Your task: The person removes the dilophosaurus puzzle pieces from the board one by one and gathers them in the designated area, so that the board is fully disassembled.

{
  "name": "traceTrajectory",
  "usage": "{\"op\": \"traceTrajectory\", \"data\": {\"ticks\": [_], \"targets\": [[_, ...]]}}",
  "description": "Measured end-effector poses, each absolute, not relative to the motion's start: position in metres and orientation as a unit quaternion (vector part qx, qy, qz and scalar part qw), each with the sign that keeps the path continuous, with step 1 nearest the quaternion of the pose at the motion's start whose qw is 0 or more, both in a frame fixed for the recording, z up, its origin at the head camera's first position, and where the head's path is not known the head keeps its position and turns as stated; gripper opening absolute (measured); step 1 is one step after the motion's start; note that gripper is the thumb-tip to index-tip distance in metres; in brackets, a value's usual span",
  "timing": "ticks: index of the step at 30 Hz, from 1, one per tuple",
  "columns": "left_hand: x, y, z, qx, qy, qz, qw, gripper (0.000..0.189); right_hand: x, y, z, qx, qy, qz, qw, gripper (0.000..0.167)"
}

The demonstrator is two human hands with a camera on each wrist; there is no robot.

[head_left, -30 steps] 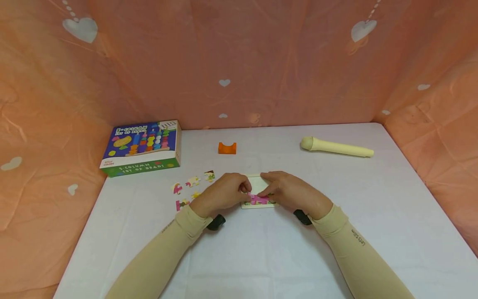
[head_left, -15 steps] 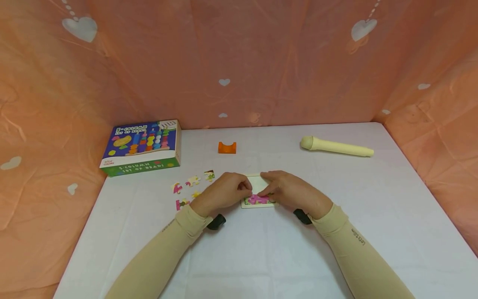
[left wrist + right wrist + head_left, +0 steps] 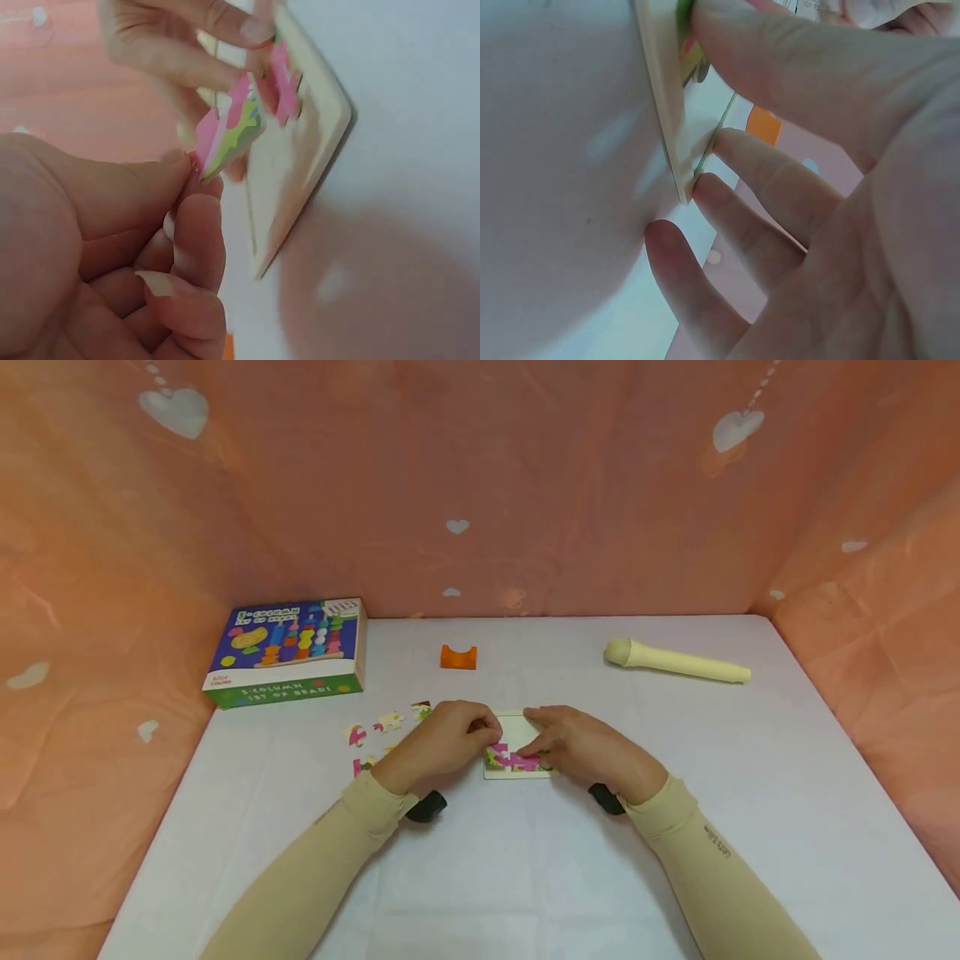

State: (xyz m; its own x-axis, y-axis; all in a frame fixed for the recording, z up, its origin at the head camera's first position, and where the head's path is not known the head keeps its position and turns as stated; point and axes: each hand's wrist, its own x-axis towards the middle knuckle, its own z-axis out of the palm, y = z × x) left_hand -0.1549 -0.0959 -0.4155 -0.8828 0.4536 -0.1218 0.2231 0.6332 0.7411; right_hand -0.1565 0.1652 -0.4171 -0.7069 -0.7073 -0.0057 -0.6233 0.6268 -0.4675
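My left hand [image 3: 450,739] pinches a pink and green jigsaw piece [image 3: 232,131] between thumb and fingertips. The piece is tilted, raised over the left side of a small pale puzzle tray [image 3: 517,727]. Pink pieces [image 3: 527,763] lie in the tray's near part, while its far part shows bare. From the right, my right hand [image 3: 581,743] reaches over the tray, one fingertip pressing on the laid pieces. In the right wrist view, its spread fingers [image 3: 742,225] rest at the edge of the tray, and the thumb lies over the pieces.
Several loose jigsaw pieces [image 3: 388,722] lie left of the tray, partly hidden by my left arm. A bead-set box [image 3: 285,652] stands at the back left. Behind the tray is an orange notched block [image 3: 458,657]; a pale yellow stick-shaped object [image 3: 678,662] lies back right.
My left hand has shifted slightly up and left, tilting the pinched piece so its pink and green face shows. My right hand stays on the tray. The head view has shifted a little.
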Motion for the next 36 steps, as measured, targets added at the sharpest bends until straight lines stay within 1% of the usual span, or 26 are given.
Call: {"op": "traceTrajectory", "data": {"ticks": [5, 12, 15, 18, 21, 26, 32, 36], "targets": [[-0.14, -0.132, -0.412, 0.147, 0.9, 0.386, 0.142, 0.008, -0.156, 0.163, -0.418, -0.351, 0.904, -0.215, 0.112, 0.028], [-0.112, -0.203, -0.411, 0.104, 0.921, 0.352, 0.134, 0.012, -0.152, 0.165, -0.418, -0.335, 0.909, -0.22, 0.115, 0.028], [-0.101, -0.229, -0.411, 0.072, 0.927, 0.342, 0.136, 0.012, -0.151, 0.164, -0.418, -0.316, 0.909, -0.237, 0.132, 0.027], [-0.093, -0.246, -0.412, 0.053, 0.929, 0.337, 0.141, 0.013, -0.151, 0.163, -0.418, -0.301, 0.909, -0.247, 0.147, 0.027], [-0.088, -0.253, -0.414, 0.045, 0.927, 0.341, 0.151, 0.013, -0.152, 0.161, -0.418, -0.303, 0.909, -0.245, 0.146, 0.027], [-0.083, -0.252, -0.415, 0.048, 0.922, 0.346, 0.165, 0.013, -0.151, 0.16, -0.42, -0.315, 0.905, -0.25, 0.138, 0.027], [-0.082, -0.248, -0.417, 0.055, 0.926, 0.34, 0.153, 0.011, -0.153, 0.16, -0.419, -0.336, 0.904, -0.237, 0.115, 0.027], [-0.083, -0.246, -0.415, 0.057, 0.93, 0.332, 0.144, 0.009, -0.153, 0.163, -0.418, -0.324, 0.905, -0.246, 0.124, 0.027]]}}
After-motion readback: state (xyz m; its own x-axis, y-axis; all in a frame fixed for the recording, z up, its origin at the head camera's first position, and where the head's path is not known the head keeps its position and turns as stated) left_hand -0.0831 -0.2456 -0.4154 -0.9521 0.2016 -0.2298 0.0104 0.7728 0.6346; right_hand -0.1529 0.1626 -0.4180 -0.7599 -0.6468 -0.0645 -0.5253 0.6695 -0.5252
